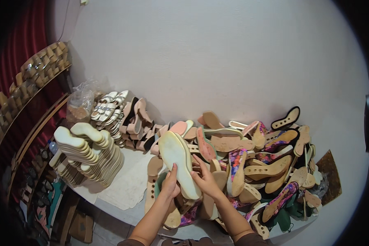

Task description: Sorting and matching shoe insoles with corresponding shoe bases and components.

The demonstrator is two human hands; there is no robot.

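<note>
A small stack of pale cream shoe soles (pixel 174 151) is between my two hands, tilted with the toe ends away from me. My left hand (pixel 170 187) grips the soles by the lower left edge, its thumb lying on the top face and its other fingers hidden underneath. Along the right edge, my right hand (pixel 206 183) is closed on them, thumb against the side. Just beneath and to the right lies a heap of wedge soles, some tan, some covered in floral fabric (pixel 236 170). How many soles I hold cannot be made out exactly.
Tall stacks of cream soles (pixel 96 158) stand on the left of the white table (pixel 129 180). Behind them are white strappy sandals (pixel 110 107) and pink heeled soles (pixel 140 112). Far left, a curved shelf (pixel 41 88) holds wooden heels. A brown board (pixel 329 178) leans at the right.
</note>
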